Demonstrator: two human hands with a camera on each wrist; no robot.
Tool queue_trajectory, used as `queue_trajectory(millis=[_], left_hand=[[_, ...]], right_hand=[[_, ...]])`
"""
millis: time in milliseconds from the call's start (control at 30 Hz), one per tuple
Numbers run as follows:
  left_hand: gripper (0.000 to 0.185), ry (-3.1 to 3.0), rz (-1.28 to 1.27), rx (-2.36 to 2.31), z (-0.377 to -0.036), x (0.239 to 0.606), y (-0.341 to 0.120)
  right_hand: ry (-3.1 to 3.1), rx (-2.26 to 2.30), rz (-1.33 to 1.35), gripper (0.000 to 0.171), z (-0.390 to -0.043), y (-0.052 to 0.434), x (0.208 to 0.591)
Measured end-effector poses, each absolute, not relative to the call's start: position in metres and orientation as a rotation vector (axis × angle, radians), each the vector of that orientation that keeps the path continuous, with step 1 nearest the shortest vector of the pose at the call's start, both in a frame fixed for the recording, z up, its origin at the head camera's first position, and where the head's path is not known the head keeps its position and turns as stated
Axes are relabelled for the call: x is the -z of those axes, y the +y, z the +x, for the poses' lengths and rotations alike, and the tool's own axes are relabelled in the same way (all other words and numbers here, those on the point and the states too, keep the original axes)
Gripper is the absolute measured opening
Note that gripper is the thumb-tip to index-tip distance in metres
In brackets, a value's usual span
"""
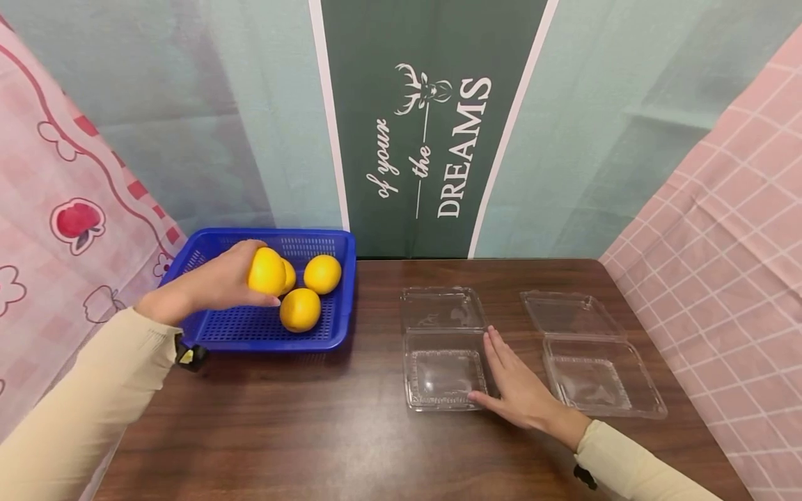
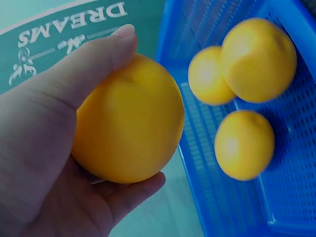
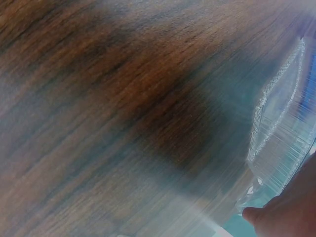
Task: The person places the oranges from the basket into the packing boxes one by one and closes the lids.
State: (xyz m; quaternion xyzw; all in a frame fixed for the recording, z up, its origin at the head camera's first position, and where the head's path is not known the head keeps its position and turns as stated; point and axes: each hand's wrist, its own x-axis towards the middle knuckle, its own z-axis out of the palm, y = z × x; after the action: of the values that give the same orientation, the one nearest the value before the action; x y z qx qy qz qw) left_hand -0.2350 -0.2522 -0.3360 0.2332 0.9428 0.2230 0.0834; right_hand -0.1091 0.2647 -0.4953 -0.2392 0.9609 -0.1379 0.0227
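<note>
While left hand (image 1: 216, 284) wraps orange (image 1: 266, 271) above blue basket (image 1: 338, 292), three more sit inside. Right hand (image 1: 515, 384) flat, steadying clear box (image 1: 445, 376) right of basket. Orange looks firm, smooth, probably hefty; whole-palm hold round middle seems safest.

Basket (image 1: 338, 292) left on table (image 1: 313, 417), three oranges (image 1: 300, 309) inside; two clamshell boxes (image 1: 443, 348) right.

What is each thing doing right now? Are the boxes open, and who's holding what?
Left hand: grips one yellow fruit above the basket.
Blue basket: upright, three loose fruits inside.
Left clear box: lid open, nothing inside.
Right clear box: lid open, nothing inside.
Right hand: flat on the table, fingers straight, touching the left clear box's edge.
</note>
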Motion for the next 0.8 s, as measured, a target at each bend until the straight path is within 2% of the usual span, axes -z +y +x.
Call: queue_trajectory(millis=[533, 800], left_hand=[[0.091, 2.802, 0.853, -0.698, -0.22, 0.317, -0.202], [0.099, 2.787, 0.884, -0.645, -0.215, 0.31, -0.174]], right_hand=[[2.97, 0.44, -0.723, 0.111, -0.108, 0.262, 0.492], [2.977, 0.431, -0.725, 0.111, -0.111, 0.259, 0.491]])
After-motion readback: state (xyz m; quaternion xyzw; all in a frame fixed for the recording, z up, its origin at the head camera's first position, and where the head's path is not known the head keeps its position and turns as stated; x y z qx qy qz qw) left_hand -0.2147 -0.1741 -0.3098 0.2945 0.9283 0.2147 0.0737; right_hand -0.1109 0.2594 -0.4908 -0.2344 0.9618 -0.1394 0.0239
